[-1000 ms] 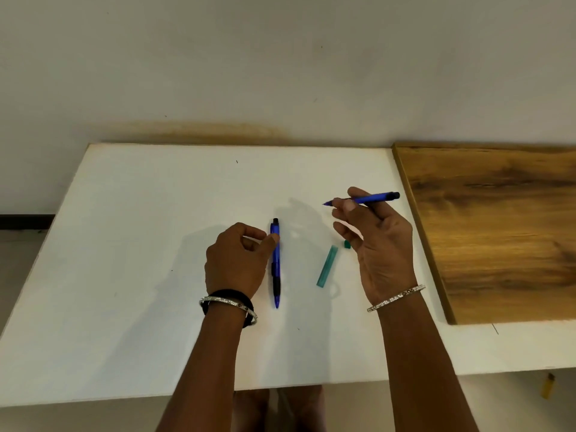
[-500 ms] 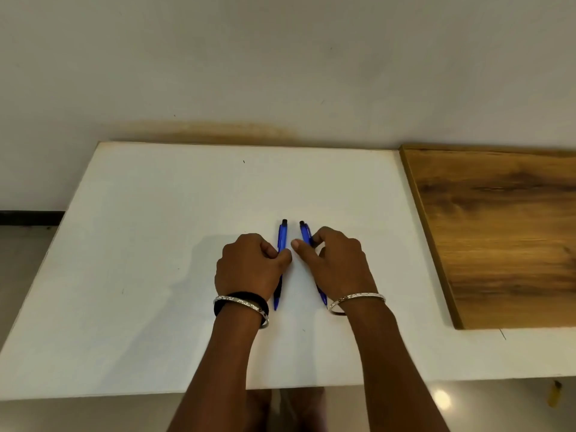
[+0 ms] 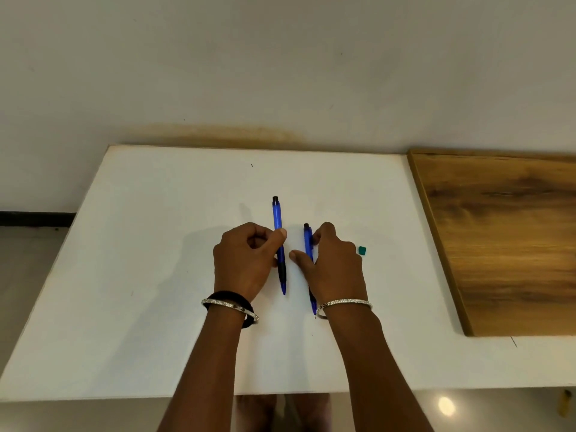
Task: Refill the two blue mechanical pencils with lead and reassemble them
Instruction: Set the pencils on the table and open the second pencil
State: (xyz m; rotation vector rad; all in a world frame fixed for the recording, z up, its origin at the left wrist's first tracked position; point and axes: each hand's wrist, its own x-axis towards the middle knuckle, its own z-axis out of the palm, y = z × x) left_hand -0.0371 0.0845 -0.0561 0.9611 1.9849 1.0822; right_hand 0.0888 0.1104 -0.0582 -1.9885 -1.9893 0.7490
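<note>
Two blue mechanical pencils lie side by side on the white table [image 3: 156, 275], black caps pointing away from me. The left pencil [image 3: 276, 213] reaches farther back, and my left hand [image 3: 246, 260] pinches its middle with thumb and fingers. My right hand [image 3: 333, 263] covers most of the right pencil [image 3: 308, 238], thumb and fingers closed on its barrel; its tip shows near my wrist. A small teal cap [image 3: 362, 250] lies just right of my right hand. The teal lead case is hidden.
A brown wooden board [image 3: 505, 238] lies on the right part of the table, its left edge close to the teal cap. A pale wall rises behind the table. The table's front edge is near my forearms.
A second ago my right hand held one pencil in the air; it is now down on the table beside the other. Since half a second ago the left pencil has slid away from me.
</note>
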